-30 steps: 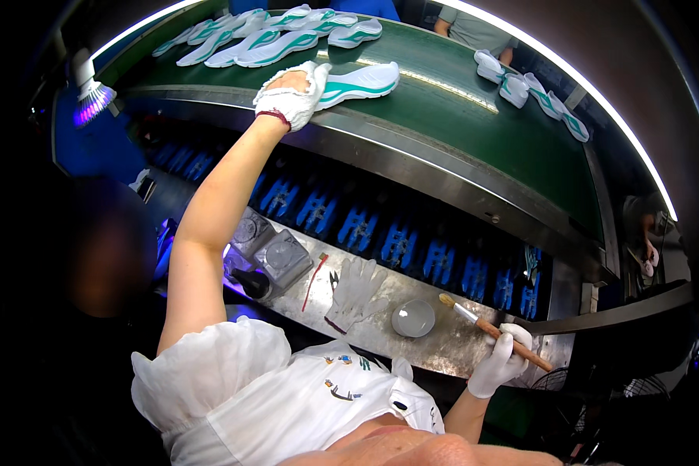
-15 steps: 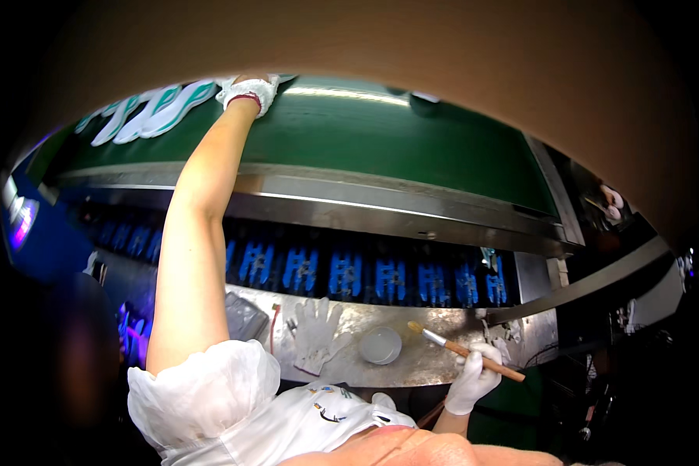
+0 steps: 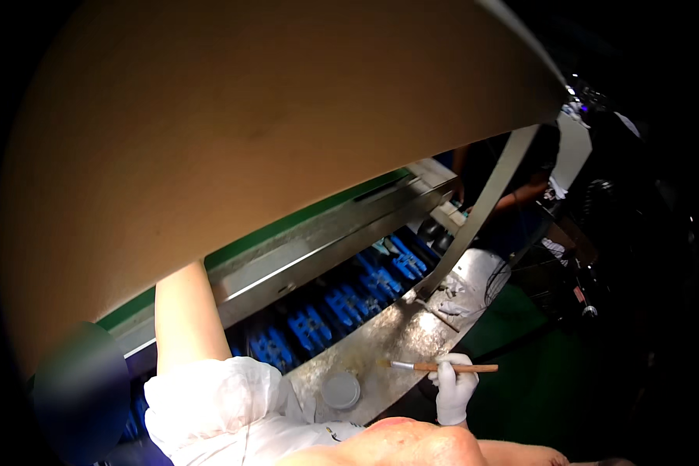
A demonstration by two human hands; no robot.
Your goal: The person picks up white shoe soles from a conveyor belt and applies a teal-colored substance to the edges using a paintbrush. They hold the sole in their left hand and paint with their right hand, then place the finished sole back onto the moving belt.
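Note:
My right hand, in a white glove, is closed around the wooden handle of a flat paintbrush. The brush lies almost level, its bristles pointing left over the metal ledge. Left of the bristles, apart from them, a round whitish tub stands on the ledge. My left forearm reaches forward across the machine. A large blurred brown surface covers the left hand, so its fingers and anything in them are hidden.
Beyond the ledge runs a row of blue clamp-like parts, then a metal rail and a strip of green belt. A slanting metal bar rises at the right. Behind it shows another person's arm.
The view has tilted and swung right; the brown surface now covers most of the belt, the white-and-green insole-shaped pieces and my left hand. The brush has turned nearly level, still in my right hand.

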